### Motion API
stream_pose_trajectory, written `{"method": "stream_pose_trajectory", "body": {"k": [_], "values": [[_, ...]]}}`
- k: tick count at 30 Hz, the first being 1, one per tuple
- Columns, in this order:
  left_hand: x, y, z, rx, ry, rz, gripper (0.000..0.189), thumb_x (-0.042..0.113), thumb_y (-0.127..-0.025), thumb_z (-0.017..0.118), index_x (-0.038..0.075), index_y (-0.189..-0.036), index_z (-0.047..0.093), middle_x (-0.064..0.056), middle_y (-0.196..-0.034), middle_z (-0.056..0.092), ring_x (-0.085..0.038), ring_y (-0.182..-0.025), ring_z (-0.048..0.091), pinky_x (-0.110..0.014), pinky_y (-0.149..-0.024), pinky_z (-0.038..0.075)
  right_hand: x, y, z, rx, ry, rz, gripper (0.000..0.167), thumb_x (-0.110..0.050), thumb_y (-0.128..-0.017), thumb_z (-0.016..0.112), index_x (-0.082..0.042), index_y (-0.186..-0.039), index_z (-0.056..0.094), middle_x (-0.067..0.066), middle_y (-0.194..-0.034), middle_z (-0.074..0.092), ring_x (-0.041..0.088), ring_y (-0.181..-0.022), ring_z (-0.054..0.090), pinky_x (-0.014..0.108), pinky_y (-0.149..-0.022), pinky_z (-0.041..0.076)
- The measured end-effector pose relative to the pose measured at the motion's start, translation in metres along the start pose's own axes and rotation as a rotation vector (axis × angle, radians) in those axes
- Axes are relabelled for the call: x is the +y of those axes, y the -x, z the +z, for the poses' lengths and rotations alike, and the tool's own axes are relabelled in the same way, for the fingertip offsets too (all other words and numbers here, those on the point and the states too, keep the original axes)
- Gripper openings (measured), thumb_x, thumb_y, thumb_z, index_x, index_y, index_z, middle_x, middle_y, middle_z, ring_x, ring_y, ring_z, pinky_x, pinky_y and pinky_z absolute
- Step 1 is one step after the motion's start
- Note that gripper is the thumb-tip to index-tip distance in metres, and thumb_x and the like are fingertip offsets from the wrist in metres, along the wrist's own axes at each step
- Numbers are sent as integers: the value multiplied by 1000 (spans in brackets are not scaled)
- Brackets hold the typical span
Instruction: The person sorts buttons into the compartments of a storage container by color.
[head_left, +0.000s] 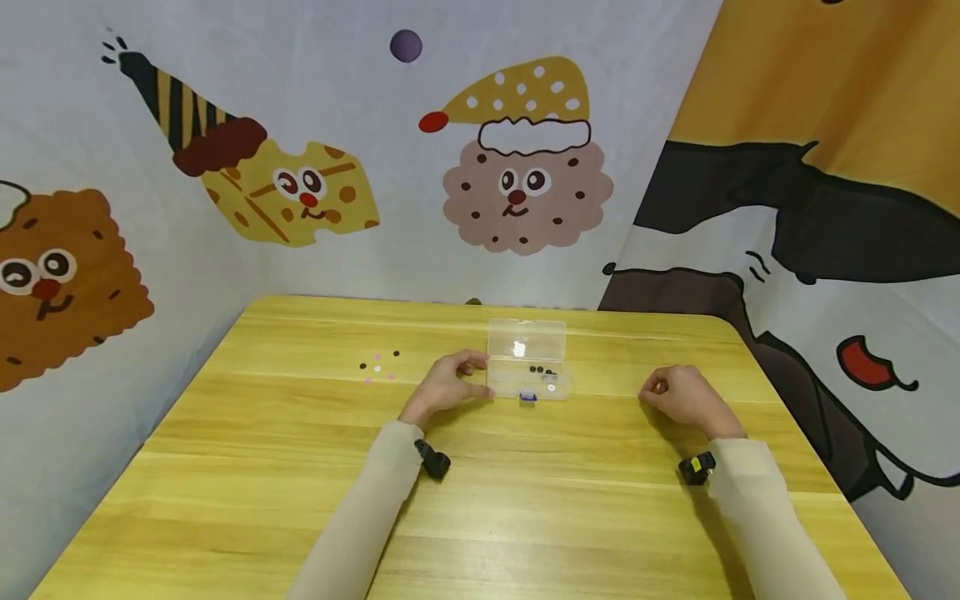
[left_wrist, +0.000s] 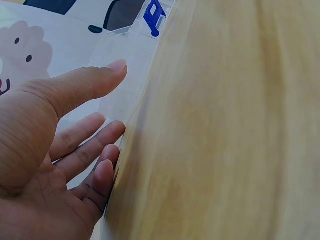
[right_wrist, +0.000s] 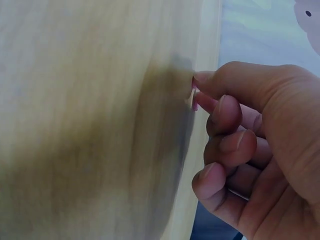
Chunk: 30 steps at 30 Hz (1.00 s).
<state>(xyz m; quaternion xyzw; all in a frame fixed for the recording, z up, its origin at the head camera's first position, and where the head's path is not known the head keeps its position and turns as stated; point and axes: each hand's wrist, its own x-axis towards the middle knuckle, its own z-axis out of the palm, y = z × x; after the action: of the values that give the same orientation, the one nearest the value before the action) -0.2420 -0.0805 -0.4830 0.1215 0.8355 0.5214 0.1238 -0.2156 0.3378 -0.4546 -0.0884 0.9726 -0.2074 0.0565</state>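
Observation:
A small clear plastic box (head_left: 504,379) lies on the table with its lid (head_left: 543,340) raised at the back and a blue latch (head_left: 528,398) at its front. Several black discs (head_left: 536,369) and a white disc (head_left: 552,387) lie in its right part. My left hand (head_left: 450,385) holds the box's left end, thumb at the front corner and fingers at the back. To the right of the box, my right hand (head_left: 686,398) is low over the table, fingers curled, thumb and index tips close together; I cannot tell whether something tiny is between them.
Several small discs lie on the table left of my left hand, among them a black disc (head_left: 396,353), a white disc (head_left: 377,368) and a pink disc (head_left: 391,377). The wooden table (head_left: 480,517) ends at a cartoon-printed cloth (head_left: 322,275) behind it.

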Motion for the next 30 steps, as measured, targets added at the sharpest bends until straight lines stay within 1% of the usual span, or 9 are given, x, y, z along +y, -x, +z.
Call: {"method": "stream_pose_trajectory", "body": {"k": [3, 8, 16, 26, 30], "values": [[-1, -1, -1, 2, 0, -3, 61, 21, -82, 88, 16, -138, 63, -2, -132, 67, -25, -120, 56, -45, -109, 46, 0, -2, 0, 1, -4, 3, 13, -21, -96, 71, -10, -93, 77, 0, -78, 68, 15, -67, 55, 29, -62, 45], [-2, -2, -2, 5, 0, -1, 61, 20, -82, 88, 16, -138, 63, -1, -131, 67, -25, -119, 56, -45, -108, 46, -1, -4, 0, 0, 0, -18, 13, -20, -97, 70, -10, -92, 78, -1, -76, 68, 15, -66, 56, 30, -62, 46], [-3, -2, -1, -1, -12, 7, 62, 23, -82, 88, 15, -138, 63, -2, -132, 68, -24, -118, 57, -45, -107, 47, -1, -5, 2, 8, 45, -57, 13, -18, -96, 70, -11, -88, 77, -3, -73, 68, 13, -65, 55, 28, -61, 45], [-2, -3, 0, 0, -8, 6, 62, 23, -82, 88, 17, -138, 63, -2, -132, 67, -25, -120, 57, -44, -109, 46, 0, -4, 5, 22, 7, -51, 13, -20, -96, 71, -10, -90, 77, -2, -74, 67, 14, -66, 54, 27, -61, 44], [-4, -3, 0, 2, -6, 3, 62, 22, -82, 89, 16, -138, 63, -2, -131, 68, -25, -119, 57, -44, -109, 46, 0, -3, 5, 23, -23, -40, 13, -21, -97, 71, -10, -93, 77, -1, -78, 68, 14, -68, 54, 27, -61, 44]]}}
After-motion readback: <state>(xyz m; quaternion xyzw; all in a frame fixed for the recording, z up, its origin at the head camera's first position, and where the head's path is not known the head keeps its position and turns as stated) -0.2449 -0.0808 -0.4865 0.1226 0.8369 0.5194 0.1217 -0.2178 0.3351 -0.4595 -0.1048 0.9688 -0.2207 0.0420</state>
